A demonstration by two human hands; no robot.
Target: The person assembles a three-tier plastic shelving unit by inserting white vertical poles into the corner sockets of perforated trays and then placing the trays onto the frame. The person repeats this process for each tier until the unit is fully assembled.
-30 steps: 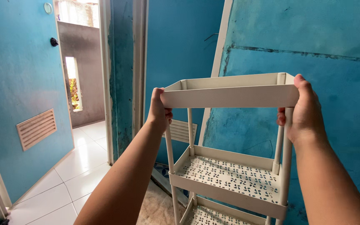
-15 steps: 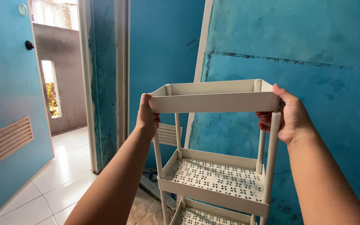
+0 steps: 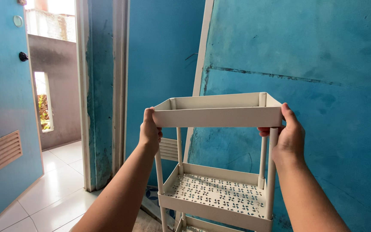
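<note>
Both hands are closed around the top tier of a cream plastic tiered shelf rack (image 3: 218,112), held upright before a blue wall (image 3: 314,56). The left hand (image 3: 150,131) wraps the left end and the right hand (image 3: 287,137) the right end, fingers hidden behind the rim. The perforated middle tier (image 3: 220,193) shows; the rack's bottom is cut off.

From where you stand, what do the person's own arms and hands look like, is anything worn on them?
Both forearms are bare, with no sleeve in view. The left hand and right hand wear no gloves; no watch, bracelet or ring shows. Nails look short and unpainted.
</note>
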